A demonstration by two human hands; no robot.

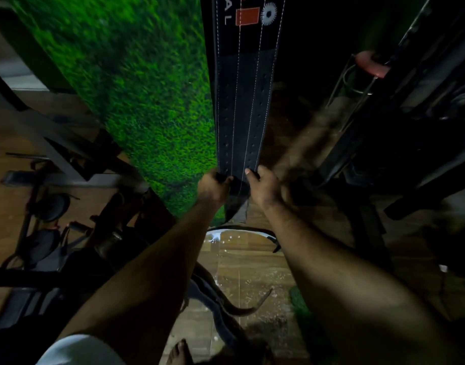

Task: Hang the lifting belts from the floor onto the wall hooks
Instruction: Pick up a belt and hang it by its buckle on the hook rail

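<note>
Dim room — green turf wall (136, 83), wooden floor (255, 262), dark gym machines (415, 106)

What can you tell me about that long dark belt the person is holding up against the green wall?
The belt is a broad, dark strap, leather by the look of it, with pale stitch lines running its length and rows of small punched holes. Near the top it bears white letters, an orange block and a white round emblem. It hangs straight down beside the grass-like green wall; its top is out of frame. The left hand and right hand grip its lower end, one at each edge.
</note>
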